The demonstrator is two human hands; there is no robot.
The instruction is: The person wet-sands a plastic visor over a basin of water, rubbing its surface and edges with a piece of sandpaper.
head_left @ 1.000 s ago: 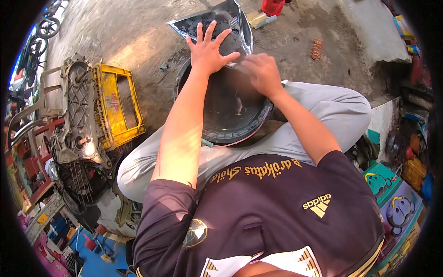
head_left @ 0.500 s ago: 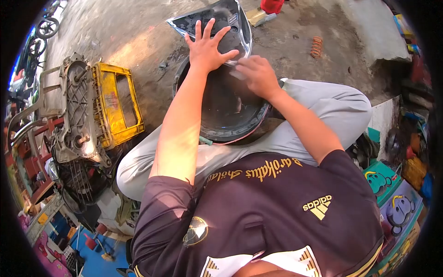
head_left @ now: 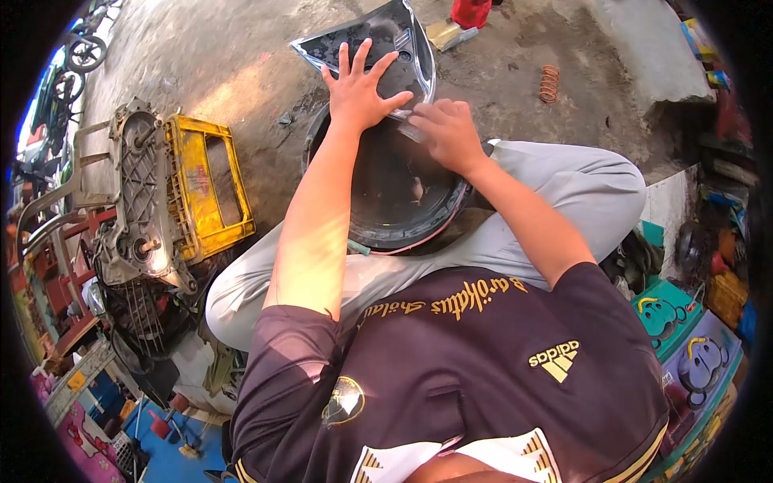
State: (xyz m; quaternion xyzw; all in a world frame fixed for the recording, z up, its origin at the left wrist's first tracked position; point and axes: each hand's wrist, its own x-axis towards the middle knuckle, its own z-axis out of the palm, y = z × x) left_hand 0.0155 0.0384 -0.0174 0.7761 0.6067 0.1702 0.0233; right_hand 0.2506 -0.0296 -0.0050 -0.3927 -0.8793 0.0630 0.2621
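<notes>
A black, roughly triangular plastic panel (head_left: 390, 20) with pale, shiny edges leans over the far rim of a round black basin (head_left: 378, 238). Dark liquid seems to fill the basin, which stands between my legs. My left hand (head_left: 358, 97) lies flat on the panel with its fingers spread. At the panel's near right corner, my right hand (head_left: 448, 135) is closed, its fingertips bent against the edge. Something pale and blurred shows beneath those fingers, too smeared to name.
To the left are a yellow plastic crate (head_left: 211, 237) and a metal engine casing (head_left: 145, 189). An orange coil spring (head_left: 549, 84) and a red object (head_left: 471, 12) are on the concrete floor ahead. Colourful boxes (head_left: 664, 318) stand at the right.
My right hand has shifted slightly along the panel's near edge, still blurred at the fingers. My left hand stays spread on the panel. The view has moved a little.
</notes>
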